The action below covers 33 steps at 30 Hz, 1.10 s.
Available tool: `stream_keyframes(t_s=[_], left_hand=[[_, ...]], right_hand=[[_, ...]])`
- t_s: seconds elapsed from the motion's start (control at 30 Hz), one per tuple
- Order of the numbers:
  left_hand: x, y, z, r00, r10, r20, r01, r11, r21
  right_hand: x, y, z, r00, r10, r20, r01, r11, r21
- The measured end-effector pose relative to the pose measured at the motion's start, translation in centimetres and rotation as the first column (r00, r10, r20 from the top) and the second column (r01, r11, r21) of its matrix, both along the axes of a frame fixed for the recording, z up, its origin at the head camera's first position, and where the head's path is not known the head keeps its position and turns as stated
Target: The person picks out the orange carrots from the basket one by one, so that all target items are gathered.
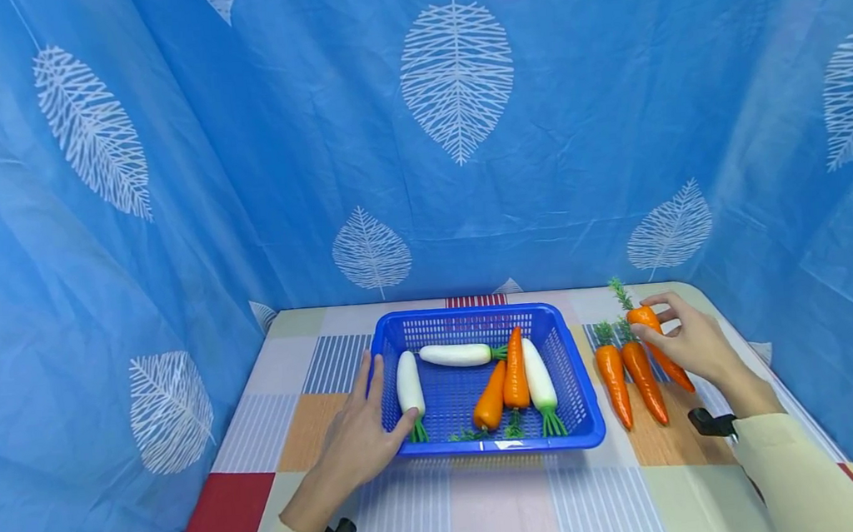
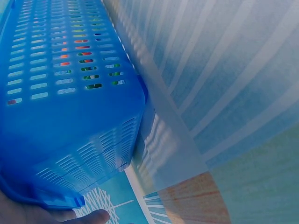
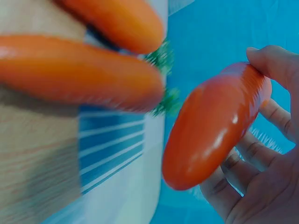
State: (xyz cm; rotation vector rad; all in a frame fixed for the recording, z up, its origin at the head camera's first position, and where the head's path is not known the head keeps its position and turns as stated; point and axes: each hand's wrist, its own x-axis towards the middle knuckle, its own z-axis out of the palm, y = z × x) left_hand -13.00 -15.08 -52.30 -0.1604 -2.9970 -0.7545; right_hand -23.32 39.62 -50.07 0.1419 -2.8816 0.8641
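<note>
Glossy orange carrot, tapering and topped with feathery green leaves, is sitting in the grip of the right hand, toward the right side of the patchwork-patterned tabletop. Thumb and fingers are pinching it near its thick, leafy end. Its long axis is slanting: the leaves are pointing away from the person, while the narrow tip is pointing back toward the person and off to the right. Whether that tip is touching the tabletop, I cannot tell.

Two more orange carrots are lying side by side just left of the grip, on a similar slant, between it and a blue perforated plastic basket. The basket is thus lying to the grip's left, beyond that pair, and the right hand is the nearer one to all three carrots outside it. The left hand is resting at the basket's left rim, fingers straight and spread, holding no vegetable. Inside, two orange carrots are lying among three smooth white radishes with green stalks.
</note>
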Motion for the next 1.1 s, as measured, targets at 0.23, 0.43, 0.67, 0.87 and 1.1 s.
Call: stream_keyframes(t_s=[0.23,0.43,0.67,0.87,1.1], left_hand=[[0.0,0.1,0.1,1.0,0.001,-0.004,-0.001,1.0,0.003],[0.1,0.0,0.1,1.0,0.003,-0.005,-0.003,1.0,0.005],[0.2,0.0,-0.1,1.0,0.008,-0.006,-0.008,1.0,-0.002],[0.1,0.0,-0.1,1.0,0.009,-0.012,-0.009,1.0,-0.008],[0.1,0.0,-0.2,1.0,0.002,-0.025,-0.002,1.0,-0.008]], right_hand=[[0.3,1.9,-1.9,0.998,-0.049,0.045,0.049,0.999,0.012],[0.3,3.0,-3.0,0.995,-0.065,0.074,0.063,0.998,0.026],[0.2,3.9,-3.9,0.988,-0.093,0.124,0.088,0.995,0.047],[0.1,4.0,-4.5,0.984,-0.096,0.151,0.087,0.994,0.066],[-0.2,4.0,-4.8,0.977,-0.099,0.189,0.085,0.993,0.078]])
